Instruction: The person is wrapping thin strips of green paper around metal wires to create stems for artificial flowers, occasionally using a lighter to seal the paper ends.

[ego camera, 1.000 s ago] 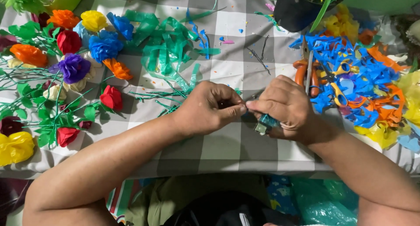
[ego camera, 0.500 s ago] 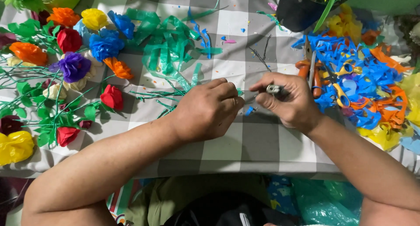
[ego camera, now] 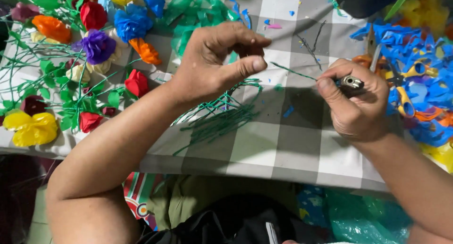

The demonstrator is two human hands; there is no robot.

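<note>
Two hands work over a grey-and-white checked tablecloth. One thin green wire stem runs at centre right between them. About a dozen paper flowers crowd the upper left, blue and orange scraps the right edge; bare cloth lies bottom centre. The right hand is closed around a small metal lighter, pinching the stem's end. The left hand is loosely curled, holding nothing visible.
</note>
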